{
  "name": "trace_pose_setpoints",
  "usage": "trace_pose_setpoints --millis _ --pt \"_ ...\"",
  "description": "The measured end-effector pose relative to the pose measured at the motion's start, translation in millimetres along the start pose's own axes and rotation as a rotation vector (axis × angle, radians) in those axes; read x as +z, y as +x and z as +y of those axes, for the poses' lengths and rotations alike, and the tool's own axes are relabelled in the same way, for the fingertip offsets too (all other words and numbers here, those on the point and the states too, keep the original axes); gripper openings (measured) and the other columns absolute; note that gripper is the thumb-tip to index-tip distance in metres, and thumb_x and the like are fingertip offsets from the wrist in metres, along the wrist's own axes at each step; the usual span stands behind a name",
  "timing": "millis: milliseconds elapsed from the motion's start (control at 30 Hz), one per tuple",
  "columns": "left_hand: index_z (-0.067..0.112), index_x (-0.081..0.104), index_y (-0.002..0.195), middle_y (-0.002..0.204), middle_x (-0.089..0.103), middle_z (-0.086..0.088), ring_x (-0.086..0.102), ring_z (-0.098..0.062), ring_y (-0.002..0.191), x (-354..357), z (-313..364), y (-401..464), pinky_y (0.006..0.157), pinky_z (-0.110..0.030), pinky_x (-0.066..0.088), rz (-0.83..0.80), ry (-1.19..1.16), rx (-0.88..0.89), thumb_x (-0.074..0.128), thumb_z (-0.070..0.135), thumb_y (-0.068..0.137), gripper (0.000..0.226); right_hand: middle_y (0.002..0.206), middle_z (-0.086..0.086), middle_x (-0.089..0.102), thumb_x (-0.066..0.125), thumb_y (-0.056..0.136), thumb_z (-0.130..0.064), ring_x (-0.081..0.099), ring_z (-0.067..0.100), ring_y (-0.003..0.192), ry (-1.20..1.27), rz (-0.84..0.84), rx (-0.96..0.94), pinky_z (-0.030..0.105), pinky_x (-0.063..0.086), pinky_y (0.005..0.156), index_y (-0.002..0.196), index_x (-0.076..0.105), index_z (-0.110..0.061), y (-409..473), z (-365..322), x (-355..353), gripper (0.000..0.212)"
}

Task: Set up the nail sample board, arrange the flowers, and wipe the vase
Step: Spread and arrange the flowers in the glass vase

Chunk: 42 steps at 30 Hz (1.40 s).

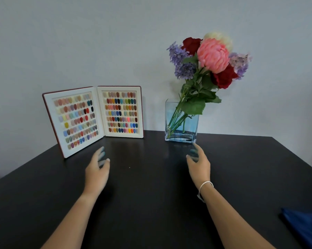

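Black desk under a plain grey wall; both hands, left and right, hover empty, fingers spread. Nail sample board stands open beyond the left hand, glass vase of flowers just beyond the right.

Nail salon: swatch board upright on black table.

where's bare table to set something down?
Bare: between left hand and right hand, and right of vase up to blue cloth. Crowded: back edge, nail sample board beside vase.
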<state>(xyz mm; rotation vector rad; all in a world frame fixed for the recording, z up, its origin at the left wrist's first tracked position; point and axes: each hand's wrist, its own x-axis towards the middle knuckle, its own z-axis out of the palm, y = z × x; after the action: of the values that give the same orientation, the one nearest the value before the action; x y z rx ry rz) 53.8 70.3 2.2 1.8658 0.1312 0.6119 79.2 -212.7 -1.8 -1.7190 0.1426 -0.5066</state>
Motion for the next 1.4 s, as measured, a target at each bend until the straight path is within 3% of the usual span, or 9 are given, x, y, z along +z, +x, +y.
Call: trace_pose_setpoints --millis 167,400,700,867,967,1100,1233,1300,1400 --pt "0.027 0.040 0.133 0.138 0.048 -0.005 0.050 -0.010 0.108 28.6 16.5 -10.1 0.087 -0.024 0.039 -0.084 -0.003 0.052 0.050 0.013 0.090 0.047 0.124 0.001 0.054 0.055 0.086 -0.007 0.056 0.015 0.100 0.024 0.014 0.011 0.024 0.046 0.082 0.132 0.039 -0.028 -2.8 0.7 -18.8 0.053" --pt "0.023 0.040 0.134 0.138 0.048 -0.004 0.050 -0.010 0.109 74.3 49.9 -6.2 0.090 -0.024 0.038 -0.189 -0.038 0.128 0.050 0.013 0.090 0.047 0.117 -0.002 0.055 0.056 0.086 -0.008 0.055 0.004 0.089 0.106 0.084 -0.014 0.011 0.042 0.062 0.130 0.041 -0.029 5.9 -0.3 -39.0 0.051" --pt "0.022 0.043 0.132 0.136 0.050 -0.003 0.047 -0.004 0.107 127.1 125.5 49.0 0.075 0.000 0.035 -0.291 -0.061 0.338 0.050 0.017 0.090 0.042 0.113 -0.003 0.059 0.056 0.087 -0.016 0.056 0.006 0.075 0.238 0.184 -0.160 0.010 0.046 0.053 0.125 0.046 -0.030 67.0 -47.1 -64.5 0.042" --pt "0.022 0.042 0.131 0.131 0.052 -0.001 0.052 0.001 0.093 150.6 179.8 77.7 0.067 0.004 0.037 -0.283 -0.172 0.465 0.056 0.020 0.088 0.046 0.114 -0.005 0.056 0.056 0.087 -0.023 0.059 0.009 0.091 0.264 0.236 -0.310 0.016 0.047 0.067 0.125 0.044 -0.033 103.9 -85.3 -78.4 0.041" --pt "0.027 0.039 0.133 0.129 0.050 0.006 0.055 -0.008 0.100 160.6 212.6 92.1 0.070 -0.002 0.042 -0.244 -0.230 0.533 0.060 0.025 0.085 0.053 0.115 -0.006 0.055 0.058 0.086 -0.026 0.059 0.010 0.096 0.282 0.263 -0.377 0.017 0.048 0.073 0.126 0.044 -0.033 123.8 -107.0 -87.4 0.043" --pt "0.026 0.035 0.134 0.123 0.048 0.011 0.057 -0.017 0.109 177.9 236.9 100.8 0.089 -0.023 0.047 -0.243 -0.316 0.575 0.066 0.023 0.080 0.062 0.117 -0.007 0.053 0.061 0.084 -0.025 0.060 0.009 0.096 0.290 0.233 -0.414 0.015 0.048 0.069 0.128 0.043 -0.032 144.0 -125.1 -88.2 0.049" --pt "0.023 0.038 0.133 0.132 0.048 -0.004 0.050 -0.020 0.118 195.1 244.0 113.2 0.101 -0.037 0.044 -0.211 -0.274 0.589 0.069 0.020 0.077 0.064 0.115 -0.007 0.053 0.063 0.083 -0.020 0.060 0.006 0.089 0.251 0.204 -0.443 0.002 0.045 0.056 0.129 0.043 -0.029 155.6 -130.3 -78.1 0.051" --pt "0.021 0.041 0.132 0.131 0.049 -0.010 0.050 -0.019 0.117 201.2 246.8 122.0 0.100 -0.029 0.044 -0.161 -0.239 0.576 0.069 0.020 0.078 0.062 0.117 -0.006 0.052 0.063 0.083 -0.020 0.059 0.013 0.092 0.224 0.212 -0.446 0.002 0.044 0.055 0.129 0.042 -0.029 159.2 -130.4 -74.4 0.052" --pt "0.016 0.050 0.119 0.118 0.058 -0.008 0.054 -0.008 0.095 204.9 250.5 130.3 0.077 -0.002 0.039 -0.062 -0.238 0.584 0.065 0.016 0.081 0.042 0.116 -0.006 0.052 0.062 0.083 -0.017 0.059 0.015 0.092 0.222 0.238 -0.450 0.008 0.047 0.062 0.127 0.044 -0.030 163.8 -130.8 -72.6 0.050"
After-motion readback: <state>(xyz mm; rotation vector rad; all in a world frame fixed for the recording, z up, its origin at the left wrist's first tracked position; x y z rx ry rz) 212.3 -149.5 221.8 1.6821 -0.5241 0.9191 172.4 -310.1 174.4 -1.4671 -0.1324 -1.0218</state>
